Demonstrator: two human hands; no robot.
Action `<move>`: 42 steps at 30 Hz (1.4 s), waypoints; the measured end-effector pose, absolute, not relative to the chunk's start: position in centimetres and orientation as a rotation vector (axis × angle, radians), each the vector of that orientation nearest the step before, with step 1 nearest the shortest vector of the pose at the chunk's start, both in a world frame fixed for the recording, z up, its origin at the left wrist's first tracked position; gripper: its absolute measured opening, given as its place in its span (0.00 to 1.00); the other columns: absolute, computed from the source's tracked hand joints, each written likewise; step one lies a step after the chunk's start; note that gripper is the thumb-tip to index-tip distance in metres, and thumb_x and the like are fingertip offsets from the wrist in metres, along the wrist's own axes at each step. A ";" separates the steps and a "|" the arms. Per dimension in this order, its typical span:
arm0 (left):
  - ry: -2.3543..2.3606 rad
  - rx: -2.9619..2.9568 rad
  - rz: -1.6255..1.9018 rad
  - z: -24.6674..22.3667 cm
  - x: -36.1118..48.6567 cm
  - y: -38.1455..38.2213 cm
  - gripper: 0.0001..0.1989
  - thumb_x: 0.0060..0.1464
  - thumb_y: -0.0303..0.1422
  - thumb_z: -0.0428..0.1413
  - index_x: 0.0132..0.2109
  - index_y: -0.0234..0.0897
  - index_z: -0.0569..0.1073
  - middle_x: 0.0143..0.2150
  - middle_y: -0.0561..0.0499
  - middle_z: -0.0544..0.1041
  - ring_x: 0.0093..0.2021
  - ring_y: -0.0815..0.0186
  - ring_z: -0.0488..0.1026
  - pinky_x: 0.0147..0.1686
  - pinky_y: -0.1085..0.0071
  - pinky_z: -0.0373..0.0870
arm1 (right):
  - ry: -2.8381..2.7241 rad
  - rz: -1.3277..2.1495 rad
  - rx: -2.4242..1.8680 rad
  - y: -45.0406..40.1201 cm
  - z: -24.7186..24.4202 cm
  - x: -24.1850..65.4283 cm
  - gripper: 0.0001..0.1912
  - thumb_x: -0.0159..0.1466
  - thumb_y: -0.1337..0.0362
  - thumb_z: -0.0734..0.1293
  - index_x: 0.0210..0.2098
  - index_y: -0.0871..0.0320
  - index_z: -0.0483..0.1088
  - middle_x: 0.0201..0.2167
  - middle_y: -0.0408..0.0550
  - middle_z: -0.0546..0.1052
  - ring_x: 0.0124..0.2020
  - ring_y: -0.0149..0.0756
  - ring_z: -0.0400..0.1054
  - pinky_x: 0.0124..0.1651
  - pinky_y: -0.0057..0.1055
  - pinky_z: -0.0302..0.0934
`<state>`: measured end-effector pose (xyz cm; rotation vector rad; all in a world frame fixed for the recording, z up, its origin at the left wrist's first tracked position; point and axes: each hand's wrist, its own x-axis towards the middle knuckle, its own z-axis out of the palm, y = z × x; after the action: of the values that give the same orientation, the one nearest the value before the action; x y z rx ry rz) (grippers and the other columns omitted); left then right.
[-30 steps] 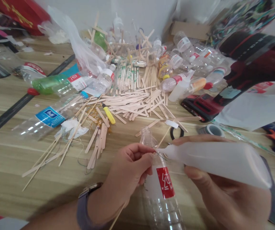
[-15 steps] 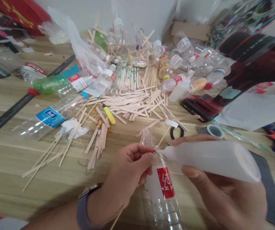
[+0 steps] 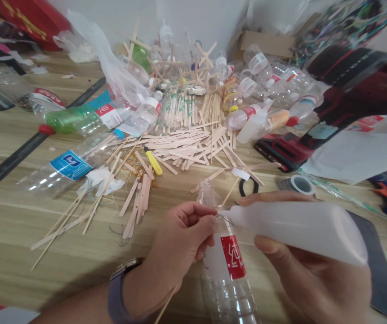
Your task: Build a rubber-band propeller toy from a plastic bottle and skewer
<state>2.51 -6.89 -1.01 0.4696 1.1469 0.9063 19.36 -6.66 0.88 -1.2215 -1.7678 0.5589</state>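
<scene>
My right hand (image 3: 314, 274) grips a translucent white squeeze bottle (image 3: 297, 229), tilted on its side with its thin nozzle pointing left. The nozzle tip meets the fingertips of my left hand (image 3: 189, 229), which is closed in a pinch around a thin bamboo skewer (image 3: 229, 193). The skewer runs beneath my palm, and its near end shows below my wrist. A dark thread (image 3: 227, 220) curls by the nozzle. Under both hands lies a clear plastic bottle (image 3: 229, 288) with a red and white label, its neck pointing away from me.
Flat wooden sticks (image 3: 183, 146) and a yellow-handled tool (image 3: 153, 161) lie ahead. A red and black power drill (image 3: 341, 99) stands at right, near a tape roll (image 3: 297, 184) and a black ring (image 3: 249, 186). Plastic bottles (image 3: 70, 164) lie at left, with several more behind.
The rear of the squeeze bottle has dipped slightly, and my right hand has moved a little down with it. My left hand stays in place.
</scene>
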 end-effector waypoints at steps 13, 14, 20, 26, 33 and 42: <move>1.135 0.468 0.916 -1.0 2.6 -6.8 0.08 0.44 0.32 0.62 0.33 0.34 0.74 0.14 0.61 0.68 0.12 0.80 0.54 0.12 0.81 0.46 | -1.754 0.575 -1.280 -6.9 0.9 19.3 0.17 0.58 0.50 0.72 0.44 0.47 0.72 0.39 0.47 0.79 0.37 0.47 0.75 0.39 0.40 0.70; 1.138 0.469 0.912 -1.0 2.6 -6.8 0.08 0.44 0.32 0.62 0.33 0.34 0.74 0.14 0.61 0.68 0.12 0.80 0.54 0.12 0.81 0.46 | -1.754 0.574 -1.282 -6.9 0.9 19.4 0.17 0.58 0.49 0.72 0.44 0.47 0.72 0.39 0.46 0.80 0.36 0.47 0.76 0.38 0.40 0.70; 1.136 0.484 0.908 -1.1 2.6 -6.9 0.07 0.44 0.32 0.62 0.33 0.35 0.74 0.14 0.61 0.68 0.11 0.79 0.54 0.11 0.81 0.45 | -1.710 0.532 -1.326 -7.2 1.0 19.1 0.18 0.56 0.47 0.73 0.42 0.46 0.73 0.38 0.45 0.80 0.36 0.47 0.76 0.37 0.40 0.69; 1.131 0.476 0.909 -1.1 2.5 -7.0 0.07 0.44 0.32 0.61 0.32 0.34 0.74 0.14 0.61 0.67 0.11 0.80 0.54 0.11 0.81 0.46 | -1.628 0.540 -1.347 -7.4 1.4 18.6 0.17 0.56 0.47 0.73 0.41 0.48 0.74 0.37 0.45 0.80 0.36 0.47 0.75 0.38 0.39 0.68; 1.129 0.477 0.909 -1.1 2.5 -6.9 0.07 0.45 0.32 0.61 0.33 0.34 0.74 0.15 0.60 0.68 0.12 0.80 0.55 0.11 0.81 0.46 | -1.605 0.581 -1.348 -7.4 1.2 18.7 0.17 0.55 0.49 0.74 0.42 0.46 0.74 0.38 0.45 0.79 0.37 0.47 0.74 0.38 0.40 0.66; 1.132 0.467 0.906 -1.1 2.6 -6.8 0.08 0.44 0.32 0.62 0.33 0.34 0.74 0.15 0.60 0.68 0.11 0.80 0.54 0.11 0.81 0.46 | -1.554 0.599 -1.368 -7.5 1.4 18.4 0.17 0.56 0.48 0.74 0.41 0.47 0.74 0.37 0.45 0.79 0.36 0.46 0.74 0.38 0.39 0.67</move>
<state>2.61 -6.82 -1.12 0.4672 1.1319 0.9064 18.35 -7.50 1.40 -1.3684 -1.5540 0.5994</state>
